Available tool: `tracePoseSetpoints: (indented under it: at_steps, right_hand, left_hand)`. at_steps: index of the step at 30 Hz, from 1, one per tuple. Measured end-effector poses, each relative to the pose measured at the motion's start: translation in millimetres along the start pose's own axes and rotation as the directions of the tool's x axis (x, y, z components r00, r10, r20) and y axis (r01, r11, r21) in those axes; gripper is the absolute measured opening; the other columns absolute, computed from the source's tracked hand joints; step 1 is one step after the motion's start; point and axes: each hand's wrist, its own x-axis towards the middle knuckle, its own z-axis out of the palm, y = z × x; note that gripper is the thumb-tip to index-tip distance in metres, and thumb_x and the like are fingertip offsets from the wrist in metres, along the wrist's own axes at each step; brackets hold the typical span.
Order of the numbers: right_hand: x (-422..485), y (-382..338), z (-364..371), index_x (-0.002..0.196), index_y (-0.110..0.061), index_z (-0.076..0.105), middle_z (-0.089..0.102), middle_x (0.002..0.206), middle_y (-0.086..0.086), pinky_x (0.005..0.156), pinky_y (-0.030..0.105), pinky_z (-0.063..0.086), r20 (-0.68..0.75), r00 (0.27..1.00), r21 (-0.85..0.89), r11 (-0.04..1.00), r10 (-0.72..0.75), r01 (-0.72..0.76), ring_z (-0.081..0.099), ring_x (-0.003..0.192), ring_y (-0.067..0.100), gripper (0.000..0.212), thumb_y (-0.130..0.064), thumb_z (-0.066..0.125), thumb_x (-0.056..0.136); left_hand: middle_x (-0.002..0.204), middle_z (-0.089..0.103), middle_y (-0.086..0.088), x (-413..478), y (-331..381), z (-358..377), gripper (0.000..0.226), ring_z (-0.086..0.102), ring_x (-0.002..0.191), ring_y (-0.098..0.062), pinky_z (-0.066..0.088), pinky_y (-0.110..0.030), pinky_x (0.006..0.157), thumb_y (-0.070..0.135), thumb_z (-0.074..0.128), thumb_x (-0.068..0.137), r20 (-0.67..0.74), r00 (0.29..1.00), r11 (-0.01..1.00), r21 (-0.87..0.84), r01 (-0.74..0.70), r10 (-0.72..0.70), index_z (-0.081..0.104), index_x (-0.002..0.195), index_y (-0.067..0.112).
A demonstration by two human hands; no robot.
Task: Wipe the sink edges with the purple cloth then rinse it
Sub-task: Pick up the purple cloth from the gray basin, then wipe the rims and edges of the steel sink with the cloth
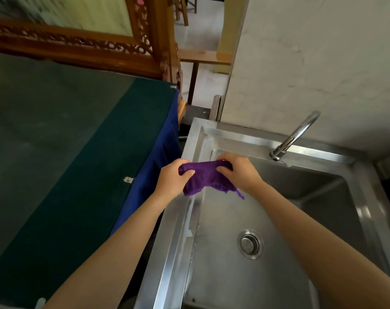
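The purple cloth (204, 178) hangs bunched between both my hands above the left edge of the steel sink (174, 248). My left hand (173, 179) grips its left end over the sink's left rim. My right hand (239, 171) grips its right end just inside the basin. The cloth's lower edge dangles with a loose thread toward the basin. The curved chrome faucet (294, 136) stands at the sink's back rim, to the right of my hands, and no water runs from it.
A round drain strainer (250, 243) sits in the basin floor. A dark green table top (55, 152) with a blue skirt (149, 175) lies left of the sink. A carved wooden frame (82, 44) stands behind it. A pale wall (312, 63) rises behind the faucet.
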Motion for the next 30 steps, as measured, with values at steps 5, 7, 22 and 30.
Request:
tracePoseSetpoints:
  at_steps: [5, 7, 22, 30]
  right_hand:
    - [19, 26, 53, 0.110, -0.011, 0.062, 0.061, 0.113, 0.009, 0.085, 0.026, 0.042, -0.073, 0.988, 0.128, 0.984, 0.133, -0.123, 0.056, 0.100, 0.022, 0.024, -0.015, 0.058, 0.087]
    - [29, 33, 64, 0.108, -0.011, 0.061, 0.060, 0.111, 0.009, 0.082, 0.022, 0.039, -0.118, 0.974, 0.217, 0.962, 0.194, -0.165, 0.054, 0.096, 0.018, 0.023, -0.013, 0.060, 0.085]
    - [125, 74, 75, 0.102, -0.018, 0.065, 0.055, 0.109, 0.006, 0.085, 0.033, 0.043, -0.181, 0.983, -0.016, 0.999, 0.034, -0.037, 0.051, 0.100, 0.023, 0.018, -0.019, 0.062, 0.085]
    - [138, 63, 116, 0.124, -0.002, 0.043, 0.045, 0.125, 0.018, 0.100, 0.039, 0.037, -0.372, 0.905, -0.033, 0.972, 0.205, -0.233, 0.042, 0.116, 0.034, 0.049, -0.039, 0.049, 0.091]
  left_hand:
    - [0.096, 0.067, -0.004, 24, -29, 27, 0.017, 0.059, 0.084, -0.015, 0.041, -0.021, 0.070, 0.016, 0.061, 0.085, -0.035, 0.993, 0.993, 0.041, 0.113, -0.111, 0.063, 0.101, 0.011]
    - [0.096, 0.067, -0.004, 32, -35, 35, 0.017, 0.059, 0.083, -0.014, 0.043, -0.023, 0.071, 0.017, 0.060, 0.085, -0.054, 0.990, 0.990, 0.048, 0.133, -0.131, 0.063, 0.101, 0.011]
    - [0.093, 0.064, -0.005, 104, -46, 63, 0.014, 0.059, 0.085, -0.022, 0.048, -0.034, 0.071, 0.026, 0.056, 0.088, -0.166, 0.986, 0.958, 0.280, 0.055, -0.008, 0.062, 0.095, 0.015]
    - [0.105, 0.057, -0.006, 115, -65, 88, 0.027, 0.043, 0.099, -0.024, 0.034, -0.036, 0.084, 0.038, 0.053, 0.088, -0.291, 0.948, 0.825, 0.561, 0.063, 0.126, 0.065, 0.101, 0.017]
